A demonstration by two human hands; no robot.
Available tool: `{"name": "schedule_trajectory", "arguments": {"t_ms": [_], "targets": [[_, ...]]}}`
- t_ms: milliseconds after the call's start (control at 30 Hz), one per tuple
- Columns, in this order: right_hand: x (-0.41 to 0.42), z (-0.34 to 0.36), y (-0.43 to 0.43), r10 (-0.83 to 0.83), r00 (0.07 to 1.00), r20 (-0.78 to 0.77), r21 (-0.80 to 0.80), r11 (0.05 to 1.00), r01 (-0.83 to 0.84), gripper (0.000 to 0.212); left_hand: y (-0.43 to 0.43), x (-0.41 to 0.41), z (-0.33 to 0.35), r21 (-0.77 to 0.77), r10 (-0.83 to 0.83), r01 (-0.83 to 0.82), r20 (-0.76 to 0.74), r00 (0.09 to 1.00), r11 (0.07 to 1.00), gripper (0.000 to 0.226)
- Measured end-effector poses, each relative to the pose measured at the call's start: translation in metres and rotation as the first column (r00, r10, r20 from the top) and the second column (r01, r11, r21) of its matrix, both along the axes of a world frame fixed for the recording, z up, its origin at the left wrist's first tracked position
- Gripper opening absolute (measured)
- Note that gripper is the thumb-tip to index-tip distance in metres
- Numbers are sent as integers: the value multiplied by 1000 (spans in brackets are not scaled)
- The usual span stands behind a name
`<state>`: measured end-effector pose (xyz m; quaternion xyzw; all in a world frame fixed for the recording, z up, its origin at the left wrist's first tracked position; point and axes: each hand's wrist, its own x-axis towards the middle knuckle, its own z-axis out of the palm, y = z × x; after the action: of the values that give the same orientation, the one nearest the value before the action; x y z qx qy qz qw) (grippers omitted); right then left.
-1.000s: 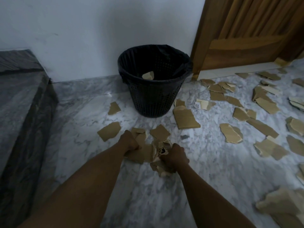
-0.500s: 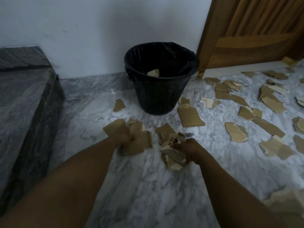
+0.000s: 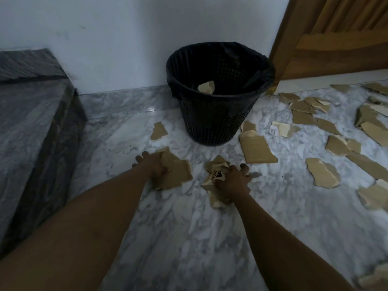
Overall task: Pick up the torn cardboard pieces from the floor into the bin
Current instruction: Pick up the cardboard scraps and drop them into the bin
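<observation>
**A:** Where is the cardboard?

**B:** Mostly on the marble floor (image 3: 189, 227). Torn cardboard pieces (image 3: 323, 172) lie scattered on the right, out toward the wooden door (image 3: 336, 38). Two lots are in the person's hands.

**A:** Which hand has what?

**B:** The left hand (image 3: 154, 164) grips a few flat brown sheets (image 3: 177, 172) low over the floor, with its fingers (image 3: 139, 158) curled past their far edge. The right hand (image 3: 232, 182) clutches a crumpled bundle (image 3: 214, 179) with black print on it, fingers wrapped round it. The two hands are near each other but apart.

**A:** And the bin?

**B:** The black mesh bin (image 3: 210, 122) stands upright just beyond both hands, close to the white wall (image 3: 126, 38). A black liner (image 3: 260, 66) is folded over its rim. One pale scrap (image 3: 206, 87) sits inside.

**A:** Anything close to its base?

**B:** A small piece (image 3: 159, 131) lies on the floor to its left. A large slab (image 3: 257, 150) lies just beside its right side. Further right is a labelled piece (image 3: 283, 129) with a white sticker at one end.

**A:** What's on the far left?

**B:** A dark stone step (image 3: 31, 122) rises from the floor and runs back to the wall.
</observation>
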<state>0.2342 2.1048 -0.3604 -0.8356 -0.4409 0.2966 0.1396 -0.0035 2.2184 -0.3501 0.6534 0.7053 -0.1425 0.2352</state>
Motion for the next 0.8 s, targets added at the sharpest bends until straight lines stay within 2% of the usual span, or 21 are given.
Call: {"name": "schedule_trajectory", "arguments": {"t_ms": [167,233,333,467,567,667,800], "targets": [[3,-1,30,164,982,89,-104,983,-155,85,22,7,-3,-26,-152,152,17,988,988,94],[6,-5,39,207,977,56,-132,971,-198,92,27,8,1,42,-191,191,-7,982,981,82],[6,-12,42,174,985,5,-81,982,-173,94,37,6,10,236,-174,177,-37,984,955,61],[6,-10,42,244,958,152,-61,970,-237,93,57,8,10,334,-168,186,-80,982,924,42],[4,-10,54,360,910,205,-55,933,-356,91,81,20,9,306,-232,252,-100,967,918,49],[1,-9,67,472,864,175,-71,881,-467,85,108,25,9,172,-285,298,-94,954,939,51],[1,-4,79,520,837,168,-131,854,-504,96,119,31,9,73,-351,350,-4,936,934,51]]}}
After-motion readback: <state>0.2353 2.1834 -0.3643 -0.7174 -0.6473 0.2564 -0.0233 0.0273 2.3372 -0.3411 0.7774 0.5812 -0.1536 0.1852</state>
